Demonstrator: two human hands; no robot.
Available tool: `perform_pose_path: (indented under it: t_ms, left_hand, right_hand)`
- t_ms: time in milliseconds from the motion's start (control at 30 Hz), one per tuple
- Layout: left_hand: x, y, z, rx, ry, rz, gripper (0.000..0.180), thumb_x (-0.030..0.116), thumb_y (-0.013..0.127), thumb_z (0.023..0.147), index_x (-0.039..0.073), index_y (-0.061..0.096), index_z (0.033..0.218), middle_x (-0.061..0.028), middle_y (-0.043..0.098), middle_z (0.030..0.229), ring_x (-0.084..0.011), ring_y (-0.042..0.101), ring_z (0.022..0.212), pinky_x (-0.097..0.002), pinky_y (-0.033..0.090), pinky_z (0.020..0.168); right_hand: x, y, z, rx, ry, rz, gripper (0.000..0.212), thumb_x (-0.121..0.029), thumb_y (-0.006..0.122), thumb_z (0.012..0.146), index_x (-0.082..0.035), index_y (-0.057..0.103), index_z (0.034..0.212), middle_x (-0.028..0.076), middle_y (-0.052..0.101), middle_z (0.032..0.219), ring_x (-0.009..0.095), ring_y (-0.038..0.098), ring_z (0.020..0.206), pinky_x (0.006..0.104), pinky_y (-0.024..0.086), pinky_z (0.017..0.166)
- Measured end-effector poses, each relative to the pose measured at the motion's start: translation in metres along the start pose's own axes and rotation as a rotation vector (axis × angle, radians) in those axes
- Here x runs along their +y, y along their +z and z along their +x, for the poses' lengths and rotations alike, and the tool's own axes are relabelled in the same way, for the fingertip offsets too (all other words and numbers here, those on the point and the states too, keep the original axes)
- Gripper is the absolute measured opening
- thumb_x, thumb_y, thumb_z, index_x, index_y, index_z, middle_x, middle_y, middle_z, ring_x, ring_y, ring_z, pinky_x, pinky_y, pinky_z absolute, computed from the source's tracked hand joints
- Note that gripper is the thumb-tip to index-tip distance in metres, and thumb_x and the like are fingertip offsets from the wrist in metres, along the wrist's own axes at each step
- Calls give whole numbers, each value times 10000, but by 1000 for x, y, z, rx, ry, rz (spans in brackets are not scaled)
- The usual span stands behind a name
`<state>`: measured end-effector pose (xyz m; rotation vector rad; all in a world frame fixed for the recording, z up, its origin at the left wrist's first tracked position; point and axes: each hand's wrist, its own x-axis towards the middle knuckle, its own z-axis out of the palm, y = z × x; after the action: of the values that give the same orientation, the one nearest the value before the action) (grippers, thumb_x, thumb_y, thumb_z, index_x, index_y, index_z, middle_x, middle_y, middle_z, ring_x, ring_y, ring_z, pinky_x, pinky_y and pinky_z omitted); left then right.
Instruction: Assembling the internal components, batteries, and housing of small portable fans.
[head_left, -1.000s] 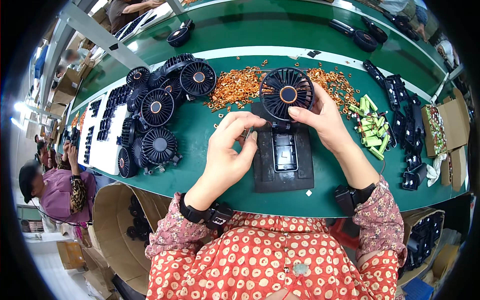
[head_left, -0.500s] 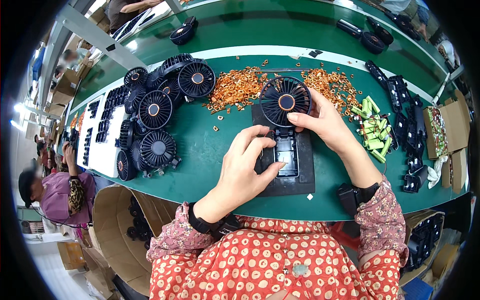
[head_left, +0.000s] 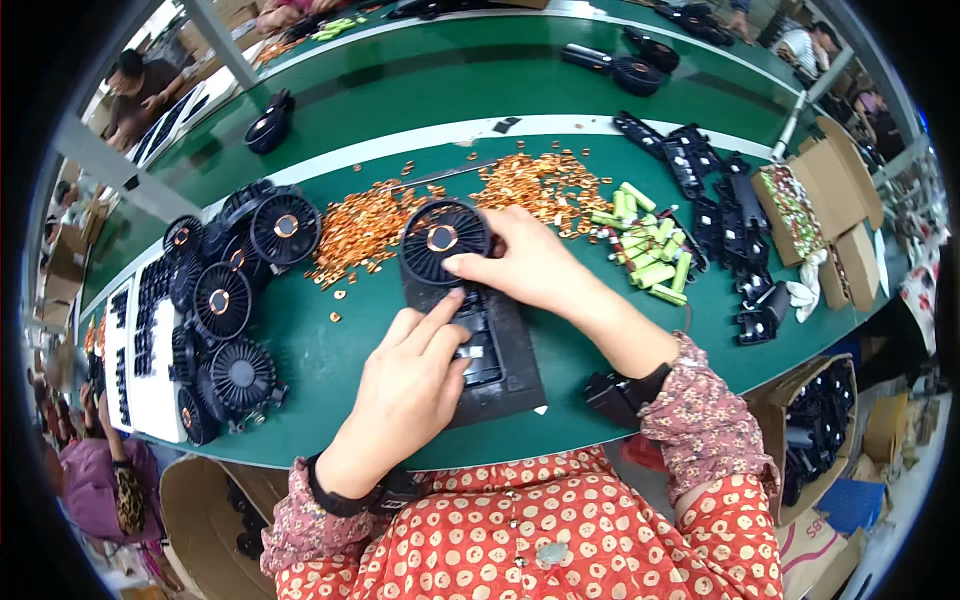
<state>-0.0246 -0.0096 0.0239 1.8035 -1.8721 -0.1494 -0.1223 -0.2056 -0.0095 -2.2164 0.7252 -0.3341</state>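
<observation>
A black handheld fan lies face up, its round grilled head (head_left: 440, 240) ringed in copper at the hub. Its handle casing (head_left: 482, 345) is uncovered and shows a hollow inside. My right hand (head_left: 525, 258) grips the head from the right, thumb on the grille and fingers round the far rim. My left hand (head_left: 410, 375) is closed at the handle's left side, index fingertip pressing near the neck and thumb lower down on the casing. Whether something small sits under those fingertips is hidden. Beneath the fan is a black mat (head_left: 515, 365).
Several fans (head_left: 222, 300) are piled at the left beside a white tray (head_left: 155, 385) of small black parts. Beyond the mat lie heaps of copper-coloured pieces (head_left: 545, 195). Green battery cells (head_left: 650, 250), black casings (head_left: 715, 215) and an open carton (head_left: 840, 190) are at the right.
The whole view has shifted, so the bench things appear further left and turned. My left index finger has straightened onto the handle near the neck; my right hand keeps its grip on the head.
</observation>
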Motion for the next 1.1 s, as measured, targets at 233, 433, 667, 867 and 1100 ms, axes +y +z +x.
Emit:
perform_pose_path:
  t_ms: [233,433,667,867,1100]
  left_hand:
    - [-1,-2,6,-47,-15,-77,184,-25,711,768,-7,622,928,-229,609,1319,-323,607,926,-387,531,812]
    - [-34,6,-14,106,-353,-1157,446,-44,676,879,-16,577,1313,-43,623,1169,-97,585,992,-267,517,889]
    - [-25,13,-4,177,-463,-1173,413,1,642,924,-32,576,1331,-58,627,1186,-99,610,971,-273,526,874]
    - [-28,20,-5,182,-457,-1205,444,-123,655,871,-31,602,1302,-39,547,1195,-90,560,1049,-243,483,949]
    - [-31,19,-5,183,-438,-1145,453,-130,666,853,-30,609,1292,-26,530,1181,-101,544,1075,-242,471,946]
  right_hand:
    - [-6,-6,-32,104,-28,-88,618,-453,584,980,5,501,1385,231,537,1200,345,609,1082,407,501,951]
    - [49,-82,-80,485,-96,31,231,-157,656,920,-20,695,1102,118,669,888,280,672,807,365,541,771]
    - [77,-117,-72,392,-337,-499,268,-102,731,819,-104,730,1087,58,631,998,234,606,989,355,530,801]
    - [91,-116,-61,490,-388,-374,121,-114,724,865,-82,744,980,41,690,904,230,624,850,344,513,763]
    - [71,-138,-85,711,-364,64,169,-55,651,962,-30,739,1104,66,719,969,142,655,918,272,511,824]
